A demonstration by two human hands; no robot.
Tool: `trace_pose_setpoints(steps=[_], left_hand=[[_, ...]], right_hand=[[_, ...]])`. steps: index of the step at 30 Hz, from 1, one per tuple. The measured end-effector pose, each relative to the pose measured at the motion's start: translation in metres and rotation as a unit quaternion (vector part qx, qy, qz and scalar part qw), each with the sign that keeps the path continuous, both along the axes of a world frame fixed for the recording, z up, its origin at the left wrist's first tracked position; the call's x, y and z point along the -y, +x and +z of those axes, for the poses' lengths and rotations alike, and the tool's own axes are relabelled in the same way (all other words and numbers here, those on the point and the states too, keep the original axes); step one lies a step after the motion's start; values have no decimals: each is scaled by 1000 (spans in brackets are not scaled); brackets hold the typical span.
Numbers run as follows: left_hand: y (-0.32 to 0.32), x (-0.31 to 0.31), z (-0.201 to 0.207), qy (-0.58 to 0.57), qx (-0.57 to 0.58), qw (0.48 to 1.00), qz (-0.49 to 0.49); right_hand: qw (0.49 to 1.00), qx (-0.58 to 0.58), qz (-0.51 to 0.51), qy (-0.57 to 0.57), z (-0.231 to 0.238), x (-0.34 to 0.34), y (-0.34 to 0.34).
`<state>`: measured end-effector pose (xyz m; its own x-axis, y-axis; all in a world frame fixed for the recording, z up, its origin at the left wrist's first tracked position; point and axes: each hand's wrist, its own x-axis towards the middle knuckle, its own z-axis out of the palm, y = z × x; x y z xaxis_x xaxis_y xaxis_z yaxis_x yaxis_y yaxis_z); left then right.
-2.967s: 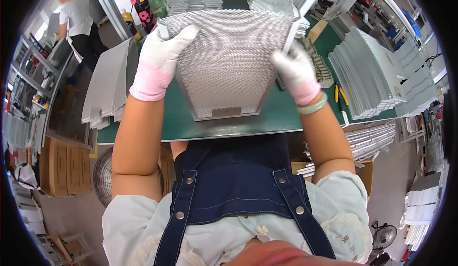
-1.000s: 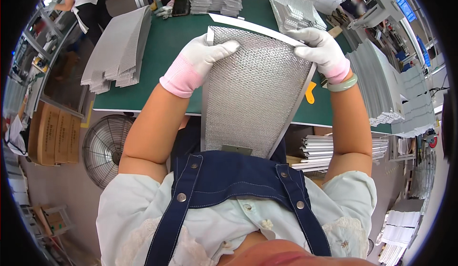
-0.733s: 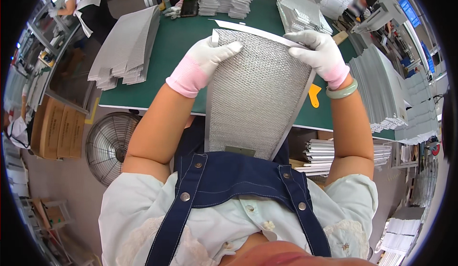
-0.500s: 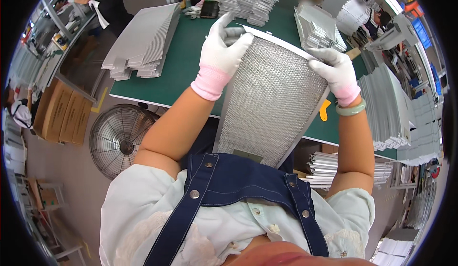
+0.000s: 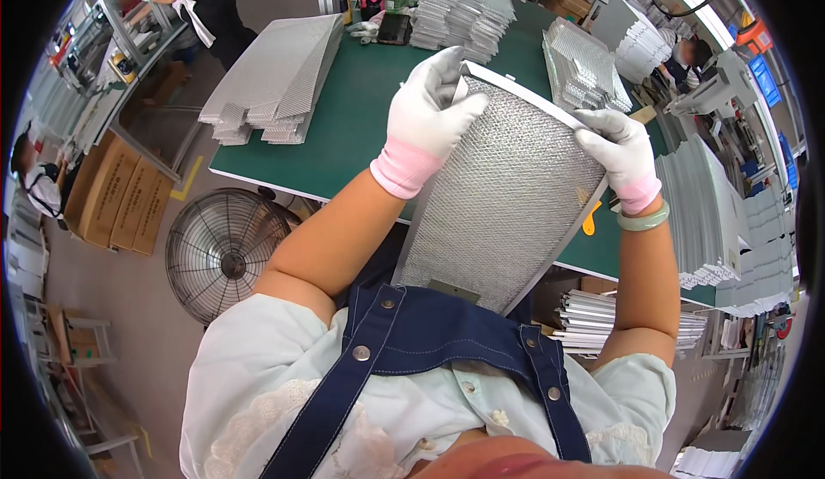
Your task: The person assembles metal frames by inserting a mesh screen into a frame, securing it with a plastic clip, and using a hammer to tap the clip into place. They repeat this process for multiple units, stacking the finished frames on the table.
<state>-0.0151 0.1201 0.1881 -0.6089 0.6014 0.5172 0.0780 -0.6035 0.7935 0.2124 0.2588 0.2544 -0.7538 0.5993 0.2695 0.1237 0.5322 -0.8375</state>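
Note:
A rectangular metal mesh filter panel (image 5: 507,187) with a thin silvery frame tilts up in front of me, its lower end against my apron. My left hand (image 5: 432,109), in a white glove with pink cuff, grips its upper left corner, thumb over the mesh and fingers at the frame edge. At the upper right corner my right hand (image 5: 617,146), gloved alike, pinches the frame; some of its fingers are hidden. Beside the panel's right edge lies a yellow plastic scraper (image 5: 591,219) on the green table (image 5: 361,118).
Stacked mesh sheets (image 5: 271,75) stand on the table's left, with more stacks (image 5: 464,15) at the back and tall piles (image 5: 696,204) at right. A floor fan (image 5: 228,256) stands left of the table, near cardboard boxes (image 5: 120,191). Other people work farther off.
The whole view has shifted slightly, so the scene sits lower and to the right. Both hands keep hold of the filter panel, whose top edge has come down a little.

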Motion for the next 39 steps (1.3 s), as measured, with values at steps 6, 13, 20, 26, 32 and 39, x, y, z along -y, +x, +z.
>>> trace_pose_setpoints(steps=[6, 13, 20, 26, 32, 39], left_hand=[[-15, 2, -5, -55, 18, 996, -70], [-9, 2, 2, 26, 28, 990, -134], [-5, 3, 5, 2, 13, 995, -102], [-7, 9, 6, -42, 18, 996, -79], [-6, 15, 6, -45, 8, 995, -84], [-4, 14, 1, -62, -8, 996, -58]], right_hand=[[999, -12, 17, -26, -2, -9, 3], [999, 11, 32, 20, 4, -8, 3], [909, 21, -63, 411, 4, 42, -48], [855, 14, -105, 509, -12, 35, -62], [870, -5, -76, 487, -15, 32, -60], [885, 45, -57, 460, -12, 33, -58]])
